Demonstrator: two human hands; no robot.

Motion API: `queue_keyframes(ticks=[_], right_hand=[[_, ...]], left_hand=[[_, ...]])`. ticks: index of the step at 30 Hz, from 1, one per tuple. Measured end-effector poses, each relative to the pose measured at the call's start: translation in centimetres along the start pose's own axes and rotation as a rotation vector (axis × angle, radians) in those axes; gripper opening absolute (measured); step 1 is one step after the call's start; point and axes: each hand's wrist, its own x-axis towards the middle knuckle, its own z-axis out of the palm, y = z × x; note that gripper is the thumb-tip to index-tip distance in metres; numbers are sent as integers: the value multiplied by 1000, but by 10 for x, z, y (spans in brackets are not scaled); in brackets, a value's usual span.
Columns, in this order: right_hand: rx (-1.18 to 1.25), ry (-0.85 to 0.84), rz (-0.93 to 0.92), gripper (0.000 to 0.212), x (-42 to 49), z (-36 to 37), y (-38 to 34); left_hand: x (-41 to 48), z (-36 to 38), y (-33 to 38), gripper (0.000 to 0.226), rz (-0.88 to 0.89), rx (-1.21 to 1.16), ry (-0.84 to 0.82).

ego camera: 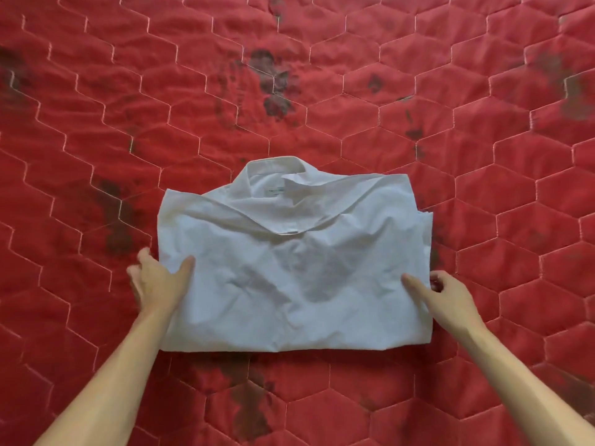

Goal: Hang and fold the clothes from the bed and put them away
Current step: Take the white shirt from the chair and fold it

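A white collared shirt [289, 268] lies folded into a rough rectangle on the red quilted bed [322, 91], collar pointing away from me. My left hand [157, 281] holds the shirt's left edge, thumb on top of the cloth and fingers beside or under it. At the right edge, my right hand [447, 300] pinches the folded layers, thumb lying on top and fingers curled round the edge.
The red bedcover, stitched in hexagons with dark blotchy patches [273, 82], fills the whole view. No other clothes or furniture are in sight.
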Motion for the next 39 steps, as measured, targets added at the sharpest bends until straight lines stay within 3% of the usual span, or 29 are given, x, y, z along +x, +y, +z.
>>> queue_keyframes(ticks=[3,6,9,12,16,19,21,22,26,30,32,35,37,39], right_hand=[[82,-34,14,32,5,1,-8],[121,-14,23,34,7,7,-12],[205,-75,26,35,2,10,-12],[255,-138,20,21,2,11,-6],[315,-162,108,16,4,12,-2],[377,-158,118,19,0,15,-3],[366,-145,105,20,-9,14,-11],[364,-133,93,20,-16,12,-18],[363,-36,-14,28,-61,7,-63],[297,-44,-204,28,-120,50,-132],[230,-110,-318,26,-144,93,-165],[155,-188,-435,26,-162,165,-205],[161,-291,-462,35,-167,208,-222],[156,-503,-408,52,-169,237,-229]], left_hand=[[13,9,26,83,496,271,137],[12,50,70,66,1018,389,55],[-9,87,120,22,1188,411,89],[2,90,157,13,978,237,151],[34,67,191,32,675,311,274],[11,70,186,42,833,220,321],[-23,88,155,33,881,115,150],[-40,97,138,27,800,31,-7],[-94,105,97,25,185,-493,-599],[-103,65,84,63,-225,-999,-1061],[-92,31,69,80,-319,-1211,-1143],[-63,-22,39,88,-311,-1291,-1083],[-36,-46,14,77,-264,-1299,-1010],[-8,-60,-10,55,-210,-1157,-939]])
